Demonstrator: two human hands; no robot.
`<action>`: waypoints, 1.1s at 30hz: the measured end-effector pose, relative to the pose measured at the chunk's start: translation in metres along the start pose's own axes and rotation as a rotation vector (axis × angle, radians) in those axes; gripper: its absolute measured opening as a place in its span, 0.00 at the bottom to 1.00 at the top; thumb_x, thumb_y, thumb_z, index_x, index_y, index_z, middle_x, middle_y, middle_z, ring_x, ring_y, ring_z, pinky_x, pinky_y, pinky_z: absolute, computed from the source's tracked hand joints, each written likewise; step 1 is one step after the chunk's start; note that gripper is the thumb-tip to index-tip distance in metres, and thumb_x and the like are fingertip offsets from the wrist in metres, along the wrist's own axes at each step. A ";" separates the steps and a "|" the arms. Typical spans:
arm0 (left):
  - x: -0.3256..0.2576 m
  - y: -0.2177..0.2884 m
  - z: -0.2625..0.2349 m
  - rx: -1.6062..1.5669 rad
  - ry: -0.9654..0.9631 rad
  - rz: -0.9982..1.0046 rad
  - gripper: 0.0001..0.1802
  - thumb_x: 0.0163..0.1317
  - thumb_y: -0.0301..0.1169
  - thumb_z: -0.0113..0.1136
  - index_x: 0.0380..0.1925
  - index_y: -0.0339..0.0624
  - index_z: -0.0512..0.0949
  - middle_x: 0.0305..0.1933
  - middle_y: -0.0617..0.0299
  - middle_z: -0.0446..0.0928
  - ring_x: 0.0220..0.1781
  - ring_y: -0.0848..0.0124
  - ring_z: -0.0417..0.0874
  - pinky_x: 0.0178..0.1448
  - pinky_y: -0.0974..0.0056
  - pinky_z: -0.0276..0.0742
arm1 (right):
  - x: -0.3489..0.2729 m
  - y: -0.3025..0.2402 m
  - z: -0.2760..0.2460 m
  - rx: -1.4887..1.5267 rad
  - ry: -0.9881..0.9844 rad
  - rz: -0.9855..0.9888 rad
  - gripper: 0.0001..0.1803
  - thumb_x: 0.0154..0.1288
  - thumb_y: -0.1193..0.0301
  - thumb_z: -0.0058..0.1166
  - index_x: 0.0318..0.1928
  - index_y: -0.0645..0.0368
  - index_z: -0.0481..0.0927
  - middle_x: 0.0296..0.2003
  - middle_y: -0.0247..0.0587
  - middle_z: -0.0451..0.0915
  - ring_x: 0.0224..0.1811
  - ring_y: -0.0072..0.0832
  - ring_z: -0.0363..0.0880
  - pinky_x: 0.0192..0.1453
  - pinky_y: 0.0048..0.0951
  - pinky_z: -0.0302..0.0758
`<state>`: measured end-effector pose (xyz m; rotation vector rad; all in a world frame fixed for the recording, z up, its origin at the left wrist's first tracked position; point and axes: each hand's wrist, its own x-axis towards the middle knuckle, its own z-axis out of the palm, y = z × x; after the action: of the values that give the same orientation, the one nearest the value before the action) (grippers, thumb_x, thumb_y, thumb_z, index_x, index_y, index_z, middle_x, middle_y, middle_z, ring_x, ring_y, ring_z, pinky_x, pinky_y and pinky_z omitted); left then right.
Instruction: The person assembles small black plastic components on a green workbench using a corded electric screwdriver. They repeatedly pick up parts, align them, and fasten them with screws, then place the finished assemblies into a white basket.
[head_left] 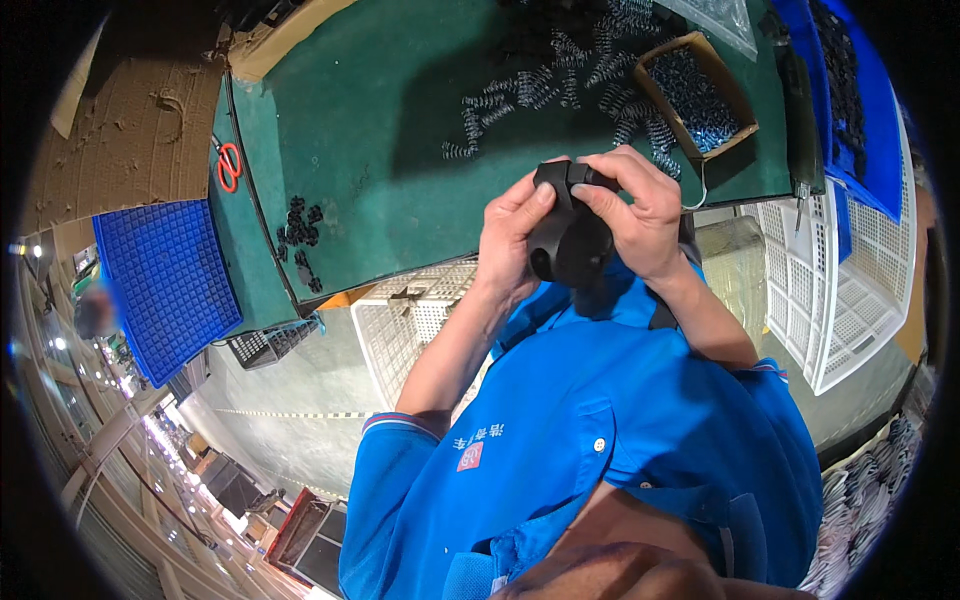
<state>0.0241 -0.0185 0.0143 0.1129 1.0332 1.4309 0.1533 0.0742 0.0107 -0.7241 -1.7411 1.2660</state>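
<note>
Between my two hands is a black plastic part (568,240), rounded at its lower end, held in front of my chest near the bench's front edge. Its exact kind I cannot make out. My left hand (512,235) wraps its left side, thumb laid on the upper section. My right hand (640,205) pinches a short black piece (590,178) at the top right of the part, with thumb and fingers closed. Whether that piece is separate or joined does not show. Beyond my hands, several metal coil springs (535,88) lie loose on the green bench top (350,170).
An open cardboard box (744,132) of small metal pieces sits at the right. Red-handled scissors (229,168) and small black parts (300,230) lie at the left. Blue trays (170,285) flank the bench. White plastic crates (800,290) stand below its edge.
</note>
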 end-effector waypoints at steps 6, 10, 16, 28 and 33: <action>0.000 0.003 -0.003 0.118 0.027 -0.004 0.20 0.70 0.34 0.58 0.59 0.34 0.75 0.49 0.58 0.81 0.47 0.73 0.82 0.51 0.68 0.80 | -0.004 0.004 -0.002 -0.002 -0.021 0.065 0.10 0.57 0.81 0.65 0.40 0.68 0.82 0.33 0.41 0.81 0.33 0.25 0.78 0.39 0.23 0.74; 0.009 0.012 -0.010 -0.003 -0.108 -0.072 0.20 0.69 0.32 0.59 0.58 0.34 0.76 0.50 0.58 0.81 0.47 0.73 0.82 0.52 0.68 0.80 | -0.002 0.004 0.002 0.130 -0.010 0.035 0.10 0.54 0.81 0.66 0.38 0.67 0.82 0.30 0.42 0.80 0.32 0.29 0.79 0.37 0.27 0.75; 0.018 0.029 -0.007 0.486 -0.022 0.051 0.20 0.63 0.32 0.65 0.54 0.35 0.79 0.44 0.61 0.82 0.46 0.75 0.81 0.51 0.67 0.78 | -0.007 0.023 0.004 0.071 0.000 0.086 0.12 0.56 0.80 0.65 0.42 0.68 0.83 0.34 0.44 0.82 0.35 0.32 0.81 0.41 0.27 0.76; 0.051 -0.001 -0.018 1.650 0.099 0.772 0.25 0.50 0.37 0.71 0.48 0.39 0.82 0.41 0.57 0.80 0.50 0.57 0.77 0.57 0.52 0.65 | -0.010 0.073 -0.002 -0.648 -0.192 -0.067 0.10 0.55 0.80 0.56 0.39 0.60 0.82 0.33 0.40 0.79 0.32 0.40 0.82 0.33 0.36 0.77; 0.050 0.012 -0.006 1.726 -0.020 0.527 0.22 0.50 0.39 0.72 0.43 0.39 0.82 0.38 0.60 0.78 0.47 0.59 0.76 0.52 0.54 0.64 | -0.010 0.078 -0.006 -0.578 -0.188 -0.112 0.10 0.55 0.81 0.55 0.39 0.60 0.82 0.33 0.40 0.79 0.31 0.40 0.82 0.33 0.36 0.77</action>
<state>0.0020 0.0229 -0.0075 1.7058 2.0308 0.5362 0.1611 0.0936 -0.0651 -0.8303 -2.3048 0.7691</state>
